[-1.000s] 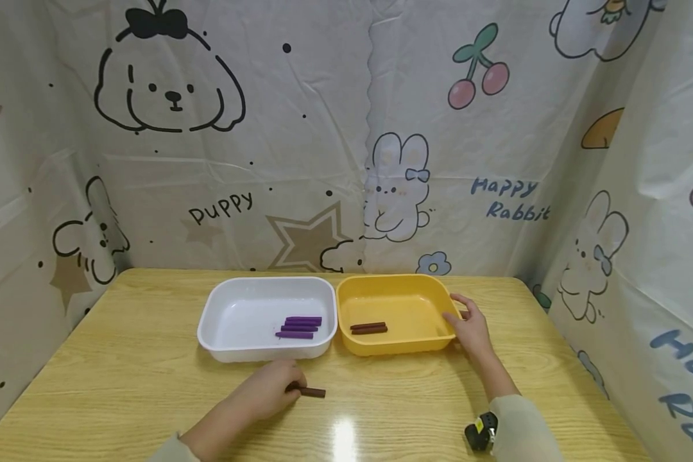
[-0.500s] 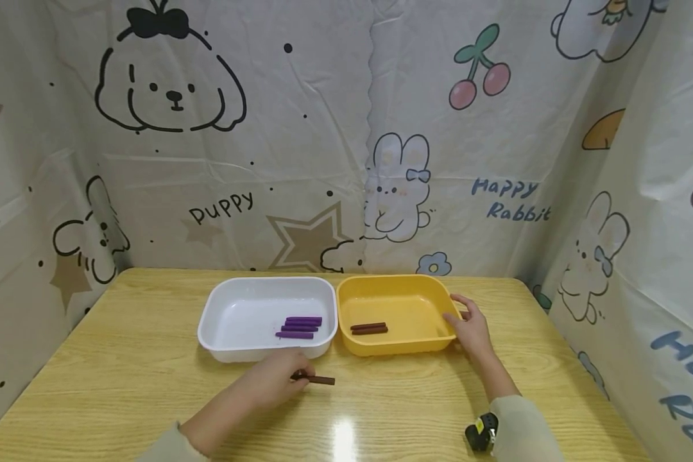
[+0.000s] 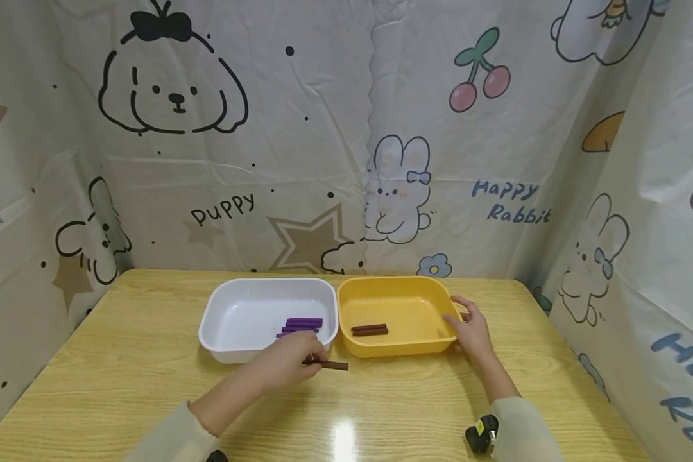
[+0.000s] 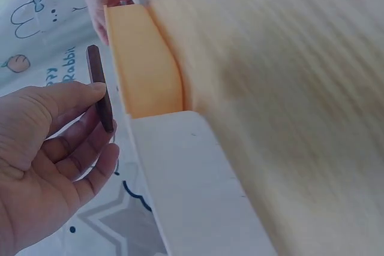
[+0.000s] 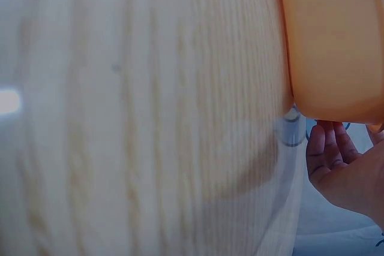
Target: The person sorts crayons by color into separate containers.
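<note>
My left hand [image 3: 289, 360] pinches a dark brown crayon [image 3: 336, 366] between thumb and fingers, just in front of the white tray [image 3: 222, 354]. The left wrist view shows the thumb pressing on the crayon [image 4: 94, 63], whose two ends stick out. Several purple crayons [image 3: 305, 321] lie in that tray's right part, partly hidden behind my hand. Two brown crayons [image 3: 369, 332] lie at the left of the yellow tray [image 3: 393, 348]. My right hand [image 3: 472, 328] grips this tray's right side, thumb over the rim, and the fingers [image 5: 333, 145] reach its outer wall in the right wrist view.
Both trays stand side by side toward the back of the wooden table [image 3: 416, 410]. A printed cloth [image 3: 323, 160] hangs behind and at both sides. A black device [image 3: 481, 434] sits at my right wrist.
My left hand has risen from low over the table, moving forward and right with the brown crayon, and now overlaps the white tray's front. The right hand stays on the yellow tray.
</note>
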`<state>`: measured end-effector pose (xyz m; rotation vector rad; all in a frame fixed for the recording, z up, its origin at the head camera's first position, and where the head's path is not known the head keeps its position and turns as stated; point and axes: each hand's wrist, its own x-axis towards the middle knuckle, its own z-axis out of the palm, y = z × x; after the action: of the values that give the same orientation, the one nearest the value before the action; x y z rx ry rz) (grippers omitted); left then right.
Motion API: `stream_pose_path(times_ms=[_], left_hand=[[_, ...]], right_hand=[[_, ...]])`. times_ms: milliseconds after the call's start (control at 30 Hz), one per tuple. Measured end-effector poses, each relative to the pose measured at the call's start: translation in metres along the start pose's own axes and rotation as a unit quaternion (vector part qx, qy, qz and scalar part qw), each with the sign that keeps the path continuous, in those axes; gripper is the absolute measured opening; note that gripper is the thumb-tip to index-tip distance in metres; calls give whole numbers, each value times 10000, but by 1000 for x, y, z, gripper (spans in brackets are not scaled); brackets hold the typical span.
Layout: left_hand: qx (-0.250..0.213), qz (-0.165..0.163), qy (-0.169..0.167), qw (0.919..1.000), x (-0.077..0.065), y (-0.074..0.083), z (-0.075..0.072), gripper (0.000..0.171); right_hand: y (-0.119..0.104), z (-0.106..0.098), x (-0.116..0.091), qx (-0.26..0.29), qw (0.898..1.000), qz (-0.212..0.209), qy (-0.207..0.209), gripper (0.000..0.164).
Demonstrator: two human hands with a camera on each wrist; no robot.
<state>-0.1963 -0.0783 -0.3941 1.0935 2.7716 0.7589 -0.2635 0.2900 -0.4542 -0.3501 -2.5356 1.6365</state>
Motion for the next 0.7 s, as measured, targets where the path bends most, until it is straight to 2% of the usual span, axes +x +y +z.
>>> stream_pose_path(times_ms=[200, 467, 700], left_hand=[[-11, 90, 26, 10000, 12, 5, -7, 6], [-292, -208, 47, 9993, 34, 10, -11, 6], [-357, -329, 129, 9987, 57, 10, -15, 8]], right_hand=[[-1, -1, -1, -16, 10000, 34, -7, 52], [-3, 0, -1, 40, 9999, 138, -12, 52], [-2, -1, -3, 167, 9999, 32, -24, 52]])
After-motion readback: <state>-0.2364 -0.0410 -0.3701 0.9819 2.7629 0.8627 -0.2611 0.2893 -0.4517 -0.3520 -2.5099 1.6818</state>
